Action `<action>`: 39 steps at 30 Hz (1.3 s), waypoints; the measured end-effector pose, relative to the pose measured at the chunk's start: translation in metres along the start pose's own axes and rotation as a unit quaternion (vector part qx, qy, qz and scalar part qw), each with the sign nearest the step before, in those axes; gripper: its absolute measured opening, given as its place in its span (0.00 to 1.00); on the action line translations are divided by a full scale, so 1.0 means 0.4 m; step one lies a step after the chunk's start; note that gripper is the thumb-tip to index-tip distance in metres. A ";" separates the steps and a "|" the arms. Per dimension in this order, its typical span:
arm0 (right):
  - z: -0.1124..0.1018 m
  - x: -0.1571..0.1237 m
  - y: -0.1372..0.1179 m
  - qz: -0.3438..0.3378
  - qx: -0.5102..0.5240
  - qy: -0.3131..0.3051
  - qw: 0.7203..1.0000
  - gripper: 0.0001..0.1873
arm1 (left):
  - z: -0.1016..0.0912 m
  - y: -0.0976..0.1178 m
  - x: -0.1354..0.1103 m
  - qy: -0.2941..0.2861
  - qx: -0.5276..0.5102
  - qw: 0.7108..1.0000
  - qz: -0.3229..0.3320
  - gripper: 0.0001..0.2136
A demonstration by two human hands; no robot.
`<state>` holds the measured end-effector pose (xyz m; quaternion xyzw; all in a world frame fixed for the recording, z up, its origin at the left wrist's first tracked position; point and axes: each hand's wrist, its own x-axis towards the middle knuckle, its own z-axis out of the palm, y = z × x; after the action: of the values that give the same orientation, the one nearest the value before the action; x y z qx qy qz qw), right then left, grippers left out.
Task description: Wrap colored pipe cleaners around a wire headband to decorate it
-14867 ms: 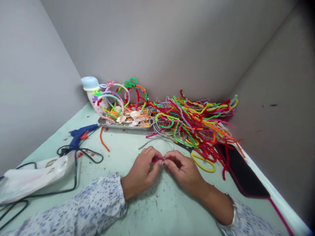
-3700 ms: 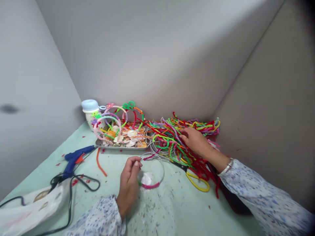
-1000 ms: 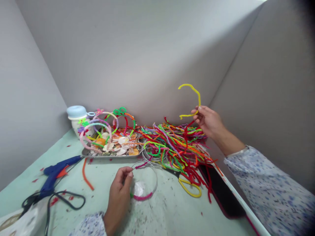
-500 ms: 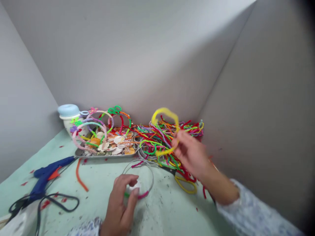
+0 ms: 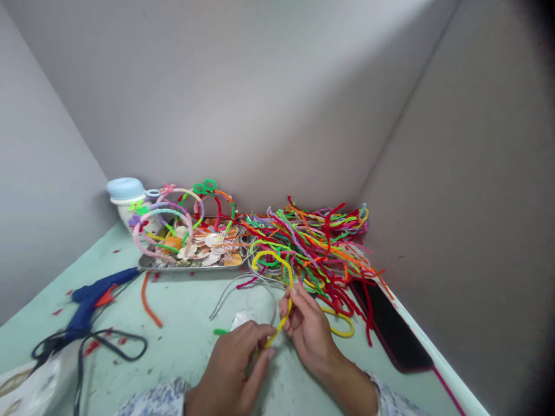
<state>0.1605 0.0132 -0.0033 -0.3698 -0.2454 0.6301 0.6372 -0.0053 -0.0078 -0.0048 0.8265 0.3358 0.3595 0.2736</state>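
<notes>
A yellow pipe cleaner runs between my hands, its free upper end curling over the pile behind. My left hand is closed, pinching its lower end between thumb and fingers. Higher up, my right hand grips the same pipe cleaner with its fingertips. Just beyond my hands lies a thin silver wire hoop, partly hidden by them. A short green piece and a small white scrap are beside my left hand.
A heap of coloured pipe cleaners lies behind. Left of it, a metal tray holds discs and decorated hoops. A blue glue gun, a lidded white jar, yellow scissors handles and a black phone surround the workspace.
My right hand has come down and left with the yellow pipe cleaner. My left hand has moved right and closed on its lower end.
</notes>
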 end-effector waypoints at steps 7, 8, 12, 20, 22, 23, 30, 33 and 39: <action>-0.020 0.005 0.009 -0.010 0.033 0.029 0.999 0.11 | 0.024 0.027 -0.025 0.004 0.021 1.000 0.018 0.17; -0.021 0.006 0.008 -0.012 0.038 0.033 0.999 0.11 | 0.029 0.027 -0.026 -0.014 0.011 1.000 0.012 0.17; -0.021 0.012 0.002 -0.019 0.049 0.037 0.998 0.10 | 0.052 0.029 -0.031 -0.107 -0.067 0.991 -0.053 0.15; -0.025 0.023 0.001 -0.032 0.063 0.053 0.996 0.09 | 0.057 0.035 -0.013 -0.097 -0.312 0.912 -0.247 0.11; -0.028 0.024 0.000 -0.037 0.057 0.058 0.996 0.10 | 0.054 0.032 -0.008 -0.081 -0.330 0.900 -0.273 0.12; -0.030 0.025 -0.001 -0.041 0.053 0.061 0.996 0.10 | 0.052 0.031 -0.005 -0.077 -0.334 0.895 -0.284 0.12; -0.041 0.030 -0.006 -0.086 0.030 0.064 0.994 0.10 | 0.041 0.033 0.006 -0.067 -0.351 0.881 -0.310 0.14; -0.045 0.031 -0.007 -0.096 0.026 0.065 0.993 0.10 | 0.043 0.032 0.006 -0.057 -0.346 0.883 -0.313 0.14; -0.033 0.029 -0.031 -0.125 0.020 0.063 0.990 0.10 | 0.052 0.030 0.011 -0.055 -0.348 0.878 -0.324 0.15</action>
<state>0.1796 0.0232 -0.0034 -0.3622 -0.2365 0.5261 0.7322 0.0175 -0.0162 -0.0070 0.5416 0.4219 0.2981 0.6631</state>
